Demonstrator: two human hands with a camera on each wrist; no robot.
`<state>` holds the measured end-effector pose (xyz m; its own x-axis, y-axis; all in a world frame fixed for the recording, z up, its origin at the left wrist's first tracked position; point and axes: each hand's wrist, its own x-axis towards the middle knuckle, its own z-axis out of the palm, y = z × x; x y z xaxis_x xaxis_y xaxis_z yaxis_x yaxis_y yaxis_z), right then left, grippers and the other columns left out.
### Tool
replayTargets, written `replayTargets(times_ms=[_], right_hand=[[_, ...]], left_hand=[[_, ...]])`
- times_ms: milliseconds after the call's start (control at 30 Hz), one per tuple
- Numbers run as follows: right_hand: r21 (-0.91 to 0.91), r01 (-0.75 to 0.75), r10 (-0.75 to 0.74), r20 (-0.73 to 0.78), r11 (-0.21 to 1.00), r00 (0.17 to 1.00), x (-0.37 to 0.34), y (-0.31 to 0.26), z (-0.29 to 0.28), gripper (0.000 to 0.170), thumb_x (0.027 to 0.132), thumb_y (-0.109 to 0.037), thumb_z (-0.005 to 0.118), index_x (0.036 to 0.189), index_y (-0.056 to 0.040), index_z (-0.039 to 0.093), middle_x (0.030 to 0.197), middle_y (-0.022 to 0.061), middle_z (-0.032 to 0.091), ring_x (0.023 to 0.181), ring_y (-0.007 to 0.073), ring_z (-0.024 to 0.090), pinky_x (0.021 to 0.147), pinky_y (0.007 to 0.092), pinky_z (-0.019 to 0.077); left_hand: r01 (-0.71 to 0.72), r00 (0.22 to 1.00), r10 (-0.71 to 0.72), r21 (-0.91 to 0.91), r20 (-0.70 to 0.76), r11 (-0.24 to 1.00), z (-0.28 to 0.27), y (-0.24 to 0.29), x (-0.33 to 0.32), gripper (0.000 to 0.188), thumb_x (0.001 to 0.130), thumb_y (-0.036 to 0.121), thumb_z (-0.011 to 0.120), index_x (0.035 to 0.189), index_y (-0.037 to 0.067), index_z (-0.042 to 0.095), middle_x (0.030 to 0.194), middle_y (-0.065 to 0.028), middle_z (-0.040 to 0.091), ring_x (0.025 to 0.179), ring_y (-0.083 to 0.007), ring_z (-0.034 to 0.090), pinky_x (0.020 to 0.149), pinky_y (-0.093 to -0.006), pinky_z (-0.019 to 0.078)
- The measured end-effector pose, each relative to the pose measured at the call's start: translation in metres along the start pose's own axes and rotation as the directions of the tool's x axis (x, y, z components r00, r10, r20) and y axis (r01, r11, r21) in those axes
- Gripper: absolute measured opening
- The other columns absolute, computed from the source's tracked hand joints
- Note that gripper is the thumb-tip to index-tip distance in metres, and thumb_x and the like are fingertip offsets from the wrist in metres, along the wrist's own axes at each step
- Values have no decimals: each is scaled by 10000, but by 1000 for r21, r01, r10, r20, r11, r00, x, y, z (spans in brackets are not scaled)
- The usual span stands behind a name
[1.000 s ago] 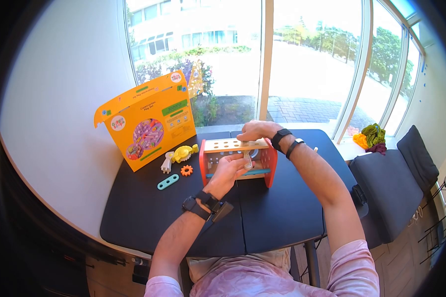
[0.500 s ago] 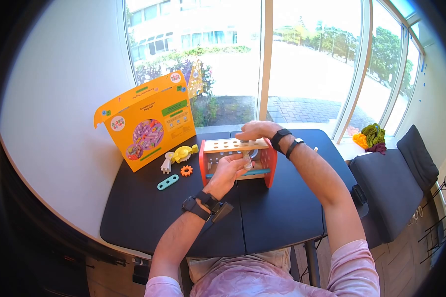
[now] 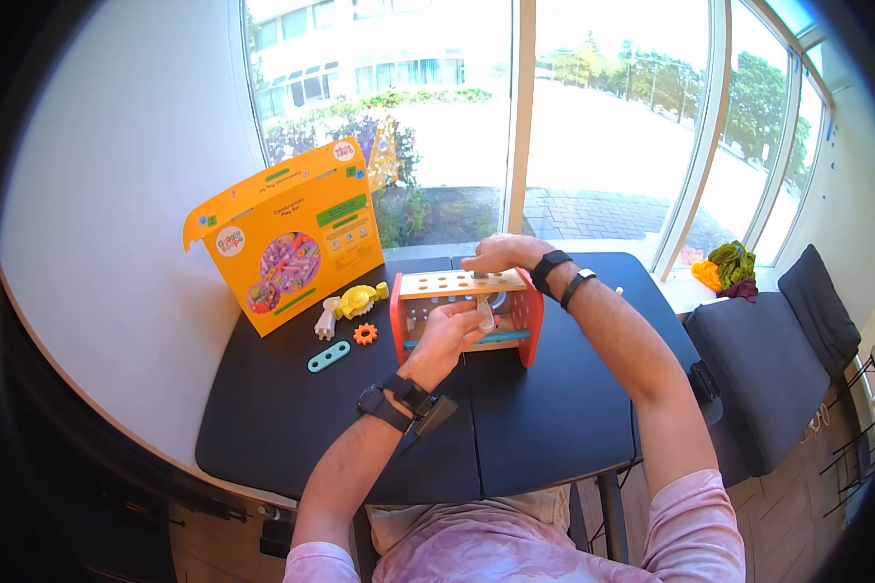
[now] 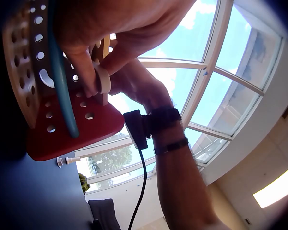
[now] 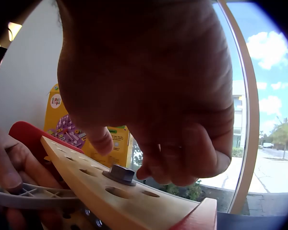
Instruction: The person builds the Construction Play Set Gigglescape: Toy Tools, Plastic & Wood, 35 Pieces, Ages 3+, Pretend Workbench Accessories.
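My left hand (image 3: pixel 444 338) pinches a pale grey toy wrench (image 3: pixel 485 313) at the front of a toy workbench with red ends (image 3: pixel 399 316), just below its wooden top (image 3: pixel 437 285). The wrench's ribbed handle (image 5: pixel 33 197) shows in the right wrist view, with thumb and fingers on it. A grey hex-headed bolt (image 5: pixel 121 174) stands in one of the top's holes. Over it is my right hand (image 3: pixel 501 255), thumb and bent fingers apart, one fingertip right at the bolt's edge. A blue rod (image 4: pixel 61 81) crosses the workbench's front.
Left of the workbench lie a teal three-hole strip (image 3: pixel 329 357), an orange gear (image 3: pixel 365 334), a yellow toy piece (image 3: pixel 360 300) and a whitish piece (image 3: pixel 327 321). Behind them stands a yellow box (image 3: pixel 292 233). All are on a black table (image 3: pixel 564 418); a dark chair (image 3: pixel 763 369) is at right.
My right hand has lifted slightly off the bolt's head, which now shows more beneath it. The left hand and wrench stay in place.
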<state>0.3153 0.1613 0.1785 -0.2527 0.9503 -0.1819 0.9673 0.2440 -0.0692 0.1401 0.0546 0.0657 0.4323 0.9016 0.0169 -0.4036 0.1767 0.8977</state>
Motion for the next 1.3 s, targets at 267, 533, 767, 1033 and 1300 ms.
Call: replayTargets(times_ms=[267,533,767,1033,1300], right_hand=[[-4,23,-23,39,1000,999,1,2,-2,649,1032,-567,550,1173,9,813,1169,249,810,1086,416,772,937,510,596],[-34,73,-70,82,997,994,28,14,8,638,1029,-548,560,1148,28,806,1103,244,813,986,402,778,841,504,600],[-51,-3,8,92,999,996,6,-1,-6,643,1025,-541,563,1140,48,796,1062,240,812,985,406,787,813,519,603],[-68,23,-23,10,997,1000,-7,1,-7,722,1025,-681,578,1244,-35,815,1257,239,795,1171,434,757,987,516,602],[208,371,-242,-465,905,852,-65,21,-19,634,1081,-514,658,771,40,646,617,167,528,570,252,479,581,460,397]], left_hand=[[-10,1000,10,-5,13,1000,1,2,-3,340,1036,74,739,1333,-85,695,1212,-120,768,1116,-223,775,1035,-329,625],[1,1000,0,-38,27,999,-3,-2,4,314,1030,40,757,1314,-68,676,1228,-144,765,1134,-261,791,1011,-310,652],[-6,999,6,-21,35,1000,-3,-2,4,331,1025,39,758,1321,-76,664,1223,-140,757,1142,-260,785,1015,-308,649],[6,1000,-6,14,28,1000,2,1,-4,371,1032,57,728,1366,-96,676,1269,-132,756,1142,-228,767,1056,-333,618],[97,991,-101,53,88,994,1,3,-44,439,1047,84,740,1435,-70,605,1342,-155,730,1230,-248,741,1078,-370,612]])
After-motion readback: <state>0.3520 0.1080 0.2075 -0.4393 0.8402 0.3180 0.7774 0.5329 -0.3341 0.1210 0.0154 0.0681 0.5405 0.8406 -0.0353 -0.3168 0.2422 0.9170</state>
